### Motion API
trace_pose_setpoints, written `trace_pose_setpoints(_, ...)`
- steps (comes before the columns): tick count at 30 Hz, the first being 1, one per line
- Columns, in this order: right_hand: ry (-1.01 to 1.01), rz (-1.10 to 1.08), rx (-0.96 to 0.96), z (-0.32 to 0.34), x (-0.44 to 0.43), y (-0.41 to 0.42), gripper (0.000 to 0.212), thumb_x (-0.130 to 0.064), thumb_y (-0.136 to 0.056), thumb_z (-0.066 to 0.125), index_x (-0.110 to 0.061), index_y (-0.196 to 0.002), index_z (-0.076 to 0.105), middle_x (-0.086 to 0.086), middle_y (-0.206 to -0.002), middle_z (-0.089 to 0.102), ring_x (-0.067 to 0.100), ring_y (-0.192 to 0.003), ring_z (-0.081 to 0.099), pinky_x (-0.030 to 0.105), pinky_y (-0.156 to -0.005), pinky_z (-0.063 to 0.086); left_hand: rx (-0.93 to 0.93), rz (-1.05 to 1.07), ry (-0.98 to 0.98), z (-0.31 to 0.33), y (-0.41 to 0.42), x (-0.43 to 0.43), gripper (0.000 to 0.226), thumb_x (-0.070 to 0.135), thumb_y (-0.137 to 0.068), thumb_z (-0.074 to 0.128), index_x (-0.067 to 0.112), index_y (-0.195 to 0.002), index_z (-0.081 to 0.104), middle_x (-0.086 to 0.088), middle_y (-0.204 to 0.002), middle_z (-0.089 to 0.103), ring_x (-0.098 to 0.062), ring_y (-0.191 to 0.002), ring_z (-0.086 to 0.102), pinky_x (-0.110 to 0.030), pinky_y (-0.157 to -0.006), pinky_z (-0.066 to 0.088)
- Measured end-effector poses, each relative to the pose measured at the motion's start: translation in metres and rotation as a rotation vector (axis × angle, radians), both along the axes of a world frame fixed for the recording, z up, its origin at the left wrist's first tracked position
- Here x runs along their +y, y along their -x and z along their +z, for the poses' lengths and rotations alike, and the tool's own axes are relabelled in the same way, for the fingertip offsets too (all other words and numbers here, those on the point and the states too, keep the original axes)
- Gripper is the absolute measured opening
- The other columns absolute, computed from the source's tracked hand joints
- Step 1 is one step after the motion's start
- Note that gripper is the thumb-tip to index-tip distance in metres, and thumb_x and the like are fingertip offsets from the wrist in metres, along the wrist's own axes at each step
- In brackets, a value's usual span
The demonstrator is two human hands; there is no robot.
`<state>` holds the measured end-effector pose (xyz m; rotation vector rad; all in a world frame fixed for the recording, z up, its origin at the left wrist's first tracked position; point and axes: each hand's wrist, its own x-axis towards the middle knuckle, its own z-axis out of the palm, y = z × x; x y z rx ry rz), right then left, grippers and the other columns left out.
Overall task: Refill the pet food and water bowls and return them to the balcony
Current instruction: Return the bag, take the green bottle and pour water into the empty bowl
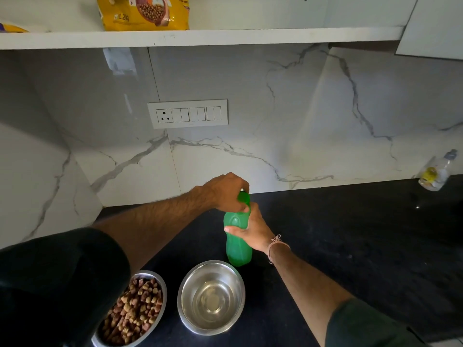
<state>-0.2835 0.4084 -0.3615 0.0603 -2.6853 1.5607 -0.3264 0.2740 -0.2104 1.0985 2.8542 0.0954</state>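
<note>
A green plastic water bottle [237, 249] stands upright on the black counter [350, 246]. My right hand [253, 230] grips its upper body. My left hand [225, 194] is closed over its green cap. Just in front of the bottle sits a steel bowl [211, 298] holding a little water. To its left, a second steel bowl [135, 310] is full of brown kibble, partly hidden by my left sleeve.
A yellow pet food bag [144, 12] stands on the white shelf [200, 37] above. A switch panel [188, 113] is on the marble wall. A clear plastic bottle [437, 171] stands at the counter's far right.
</note>
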Motion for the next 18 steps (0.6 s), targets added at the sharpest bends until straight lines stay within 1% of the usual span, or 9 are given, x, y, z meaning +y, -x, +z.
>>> trace_pose_setpoints(3,0.015,-0.002,-0.002,0.000,-0.001,0.000,0.087,-0.049,-0.070,0.088,-0.029,-0.135,0.035,0.000,-0.133,0.048,0.014,-0.123,0.054,0.038,-0.111,0.046,0.036,0.108,-0.025,-0.001,-0.002,0.000,0.057,0.063,-0.088,0.061,0.014,-0.118,0.066,-0.005,-0.106,0.069,-0.017,-0.091,0.065,-0.029,-0.070,0.056)
trace_pose_setpoints(7,0.023,-0.003,0.004,0.001,-0.001,0.000,0.096,-0.055,-0.065,0.086,-0.030,-0.141,0.032,-0.001,-0.134,0.048,0.014,-0.125,0.054,0.038,-0.111,0.047,0.068,0.207,-0.065,-0.005,-0.006,0.003,0.060,0.067,-0.088,0.056,0.014,-0.113,0.065,-0.006,-0.101,0.069,-0.019,-0.087,0.066,-0.033,-0.070,0.058)
trace_pose_setpoints(9,0.017,-0.003,-0.004,0.002,-0.001,-0.001,0.095,-0.055,-0.067,0.086,-0.028,-0.140,0.033,-0.001,-0.133,0.049,0.013,-0.123,0.055,0.036,-0.108,0.048,0.082,0.249,-0.087,-0.007,-0.006,0.005,0.060,0.068,-0.090,0.053,0.013,-0.112,0.065,-0.006,-0.099,0.069,-0.020,-0.085,0.066,-0.034,-0.071,0.058)
trace_pose_setpoints(11,0.015,-0.004,-0.016,0.003,-0.001,-0.002,0.089,-0.051,-0.070,0.088,-0.027,-0.137,0.035,0.000,-0.132,0.048,0.013,-0.120,0.056,0.032,-0.105,0.049,0.084,0.297,-0.147,-0.007,-0.004,0.005,0.059,0.066,-0.092,0.048,0.012,-0.110,0.067,-0.006,-0.098,0.070,-0.020,-0.083,0.066,-0.035,-0.073,0.059)
trace_pose_setpoints(13,0.015,-0.003,-0.015,0.003,0.000,-0.002,0.083,-0.047,-0.072,0.088,-0.028,-0.133,0.036,0.000,-0.131,0.048,0.012,-0.118,0.056,0.028,-0.100,0.047,0.038,0.370,-0.266,-0.004,-0.001,0.004,0.059,0.064,-0.094,0.045,0.012,-0.106,0.070,-0.007,-0.097,0.070,-0.020,-0.081,0.066,-0.036,-0.074,0.060)
trace_pose_setpoints(15,0.011,-0.003,-0.006,0.004,0.000,-0.003,0.078,-0.044,-0.074,0.088,-0.029,-0.129,0.035,0.000,-0.129,0.048,0.013,-0.118,0.057,0.026,-0.098,0.045,-0.039,0.457,-0.404,-0.001,0.003,0.001,0.058,0.063,-0.095,0.046,0.011,-0.104,0.071,-0.006,-0.096,0.068,-0.021,-0.083,0.065,-0.034,-0.075,0.058)
trace_pose_setpoints(17,0.019,-0.009,-0.002,0.004,0.000,-0.004,0.078,-0.045,-0.073,0.089,-0.031,-0.127,0.034,0.000,-0.128,0.048,0.014,-0.117,0.058,0.029,-0.101,0.048,-0.155,0.569,-0.567,-0.004,0.008,-0.005,0.057,0.063,-0.094,0.049,0.011,-0.100,0.070,-0.006,-0.092,0.066,-0.021,-0.082,0.063,-0.032,-0.074,0.055)
trace_pose_setpoints(18,0.021,-0.011,0.000,0.004,0.000,-0.004,0.078,-0.046,-0.072,0.089,-0.031,-0.126,0.035,0.000,-0.128,0.049,0.014,-0.117,0.058,0.032,-0.102,0.049,-0.253,0.636,-0.692,-0.008,0.012,-0.010,0.057,0.064,-0.093,0.051,0.010,-0.098,0.069,-0.007,-0.090,0.066,-0.021,-0.078,0.063,-0.031,-0.072,0.055)
